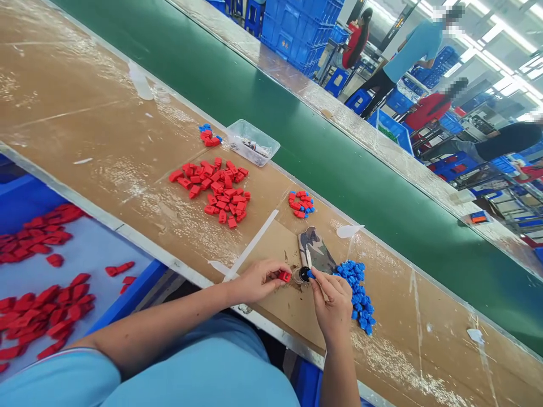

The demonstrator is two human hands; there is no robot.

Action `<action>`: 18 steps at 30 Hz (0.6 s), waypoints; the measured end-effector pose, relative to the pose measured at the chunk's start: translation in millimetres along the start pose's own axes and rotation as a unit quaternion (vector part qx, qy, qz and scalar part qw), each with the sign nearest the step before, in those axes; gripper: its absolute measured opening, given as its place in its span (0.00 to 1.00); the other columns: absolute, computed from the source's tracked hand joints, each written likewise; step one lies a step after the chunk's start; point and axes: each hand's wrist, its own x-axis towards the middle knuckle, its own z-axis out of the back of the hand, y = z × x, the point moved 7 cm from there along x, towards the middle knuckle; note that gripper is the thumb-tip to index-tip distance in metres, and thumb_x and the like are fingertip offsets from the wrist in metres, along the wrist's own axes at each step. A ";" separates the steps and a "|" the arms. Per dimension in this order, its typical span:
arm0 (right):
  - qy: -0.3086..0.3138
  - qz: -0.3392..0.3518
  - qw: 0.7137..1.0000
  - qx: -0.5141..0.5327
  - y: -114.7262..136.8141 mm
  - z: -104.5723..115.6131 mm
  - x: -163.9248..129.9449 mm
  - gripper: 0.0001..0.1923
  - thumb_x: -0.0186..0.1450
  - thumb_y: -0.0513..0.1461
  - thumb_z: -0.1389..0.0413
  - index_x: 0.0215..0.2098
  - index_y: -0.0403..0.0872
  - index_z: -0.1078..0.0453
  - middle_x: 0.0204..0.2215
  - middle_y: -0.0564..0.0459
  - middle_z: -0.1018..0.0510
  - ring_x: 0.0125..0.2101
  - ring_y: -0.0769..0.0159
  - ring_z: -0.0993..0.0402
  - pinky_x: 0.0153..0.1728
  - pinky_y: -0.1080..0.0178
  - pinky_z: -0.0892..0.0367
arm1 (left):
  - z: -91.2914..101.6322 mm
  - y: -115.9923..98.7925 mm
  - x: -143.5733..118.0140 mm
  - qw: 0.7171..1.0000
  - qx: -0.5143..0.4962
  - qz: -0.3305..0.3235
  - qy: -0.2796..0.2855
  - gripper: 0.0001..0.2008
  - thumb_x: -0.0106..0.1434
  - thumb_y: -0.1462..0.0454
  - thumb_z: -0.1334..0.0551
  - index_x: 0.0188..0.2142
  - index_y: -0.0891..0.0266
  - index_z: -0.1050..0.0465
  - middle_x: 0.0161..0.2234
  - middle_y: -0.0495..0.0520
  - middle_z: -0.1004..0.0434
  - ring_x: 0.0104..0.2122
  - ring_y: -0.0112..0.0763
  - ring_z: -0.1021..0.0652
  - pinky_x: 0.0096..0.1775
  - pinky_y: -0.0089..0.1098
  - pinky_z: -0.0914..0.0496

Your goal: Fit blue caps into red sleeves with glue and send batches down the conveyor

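My left hand (257, 280) pinches a small red plastic piece (284, 276) at its fingertips. My right hand (333, 299) pinches a small blue plastic piece (311, 274) just to the right of it. Between the two pieces sits a small dark round fixture (302, 274) on the brown worktable (106, 141). A pile of blue pieces (356, 285) lies right beside my right hand. A pile of red pieces (218, 189) lies farther up the table. A camouflage cloth pad (316, 251) lies just beyond the fixture.
A small heap of joined red-and-blue pieces (301, 203) and another (209, 135) lie near a clear plastic tray (252, 141). A green conveyor belt (297, 130) runs past the table. A blue bin with red pieces (42, 282) is at my left. Other people work beyond the belt.
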 end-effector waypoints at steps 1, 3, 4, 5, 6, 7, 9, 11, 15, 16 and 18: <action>0.003 0.001 1.000 0.001 0.3 -0.2 0.5 0.12 0.69 0.41 0.48 0.44 0.51 0.23 0.34 0.52 0.18 0.32 0.63 0.29 0.39 0.58 0.38 | -0.3 -0.2 -0.1 1.000 0.000 -0.001 0.001 0.11 0.60 0.70 0.42 0.43 0.64 0.27 0.37 0.54 0.23 0.37 0.31 0.25 0.40 0.29 0.30; 0.011 0.000 1.000 0.007 1.0 -0.6 1.8 0.12 0.69 0.40 0.48 0.43 0.52 0.23 0.34 0.52 0.18 0.32 0.63 0.28 0.38 0.58 0.38 | -0.5 -1.1 -0.3 1.000 0.006 -0.002 0.005 0.11 0.60 0.70 0.42 0.42 0.64 0.27 0.37 0.55 0.23 0.37 0.31 0.25 0.40 0.29 0.30; 0.016 -0.003 1.000 0.014 1.1 -0.9 2.4 0.11 0.69 0.41 0.48 0.43 0.52 0.23 0.34 0.53 0.18 0.32 0.64 0.28 0.38 0.58 0.38 | -0.4 -1.8 -0.5 1.000 0.011 -0.003 0.007 0.10 0.60 0.70 0.42 0.42 0.64 0.27 0.37 0.55 0.23 0.36 0.31 0.25 0.40 0.29 0.30; 0.023 -0.008 0.999 0.025 0.8 -1.4 2.7 0.11 0.68 0.41 0.48 0.43 0.52 0.23 0.33 0.53 0.18 0.32 0.64 0.28 0.38 0.59 0.38 | -0.2 -2.4 -0.7 1.000 0.015 -0.003 0.008 0.10 0.60 0.70 0.42 0.42 0.64 0.27 0.37 0.55 0.23 0.36 0.31 0.25 0.40 0.29 0.31; 0.030 -0.016 0.999 0.038 0.0 -2.2 2.8 0.11 0.68 0.41 0.47 0.42 0.52 0.23 0.33 0.52 0.18 0.32 0.64 0.28 0.38 0.59 0.38 | 0.3 -3.0 -0.9 1.000 0.017 -0.003 0.008 0.10 0.61 0.70 0.42 0.42 0.64 0.27 0.36 0.54 0.23 0.36 0.31 0.25 0.40 0.29 0.31; 0.036 -0.029 0.998 0.052 -1.6 -3.1 2.4 0.11 0.68 0.42 0.47 0.42 0.52 0.23 0.33 0.52 0.18 0.32 0.63 0.27 0.38 0.59 0.37 | 0.8 -3.5 -1.2 1.000 0.018 -0.003 0.007 0.10 0.61 0.70 0.42 0.42 0.64 0.27 0.36 0.54 0.23 0.36 0.31 0.25 0.39 0.29 0.31; 0.038 -0.073 0.993 0.080 -7.8 -4.6 0.1 0.11 0.67 0.45 0.46 0.41 0.52 0.22 0.34 0.51 0.18 0.34 0.62 0.26 0.38 0.59 0.36 | 1.8 -3.9 -1.6 1.000 0.017 0.000 0.003 0.10 0.61 0.69 0.41 0.42 0.64 0.27 0.36 0.54 0.24 0.36 0.31 0.25 0.39 0.29 0.31; 0.021 -0.135 0.986 0.100 -17.5 -4.2 -4.6 0.14 0.65 0.48 0.45 0.40 0.51 0.22 0.34 0.50 0.18 0.35 0.61 0.25 0.38 0.59 0.34 | 2.0 -3.8 -1.7 1.000 0.011 0.003 0.001 0.10 0.60 0.70 0.41 0.42 0.64 0.27 0.36 0.54 0.24 0.35 0.31 0.25 0.39 0.29 0.31; -0.007 -0.211 0.969 0.129 -30.4 -2.2 -14.4 0.17 0.62 0.51 0.43 0.39 0.49 0.22 0.32 0.49 0.19 0.34 0.61 0.24 0.36 0.59 0.32 | 0.7 -3.5 -1.4 1.000 -0.007 0.004 0.003 0.11 0.60 0.70 0.42 0.42 0.64 0.27 0.36 0.54 0.24 0.35 0.30 0.25 0.39 0.28 0.31; -0.007 -0.214 0.968 0.131 -31.0 -1.8 -15.4 0.17 0.62 0.51 0.42 0.39 0.49 0.22 0.32 0.49 0.19 0.34 0.60 0.24 0.37 0.59 0.31 | 0.6 -3.4 -1.3 1.000 -0.009 0.005 0.002 0.11 0.60 0.70 0.42 0.42 0.64 0.27 0.36 0.54 0.24 0.35 0.30 0.25 0.39 0.28 0.31; -0.005 -0.209 0.970 0.126 -30.1 -0.3 -16.0 0.17 0.62 0.51 0.43 0.39 0.49 0.22 0.33 0.49 0.19 0.35 0.60 0.24 0.38 0.59 0.31 | 0.9 -3.5 -1.3 1.000 -0.009 0.005 0.000 0.11 0.60 0.70 0.42 0.42 0.65 0.27 0.36 0.55 0.24 0.35 0.31 0.25 0.39 0.28 0.30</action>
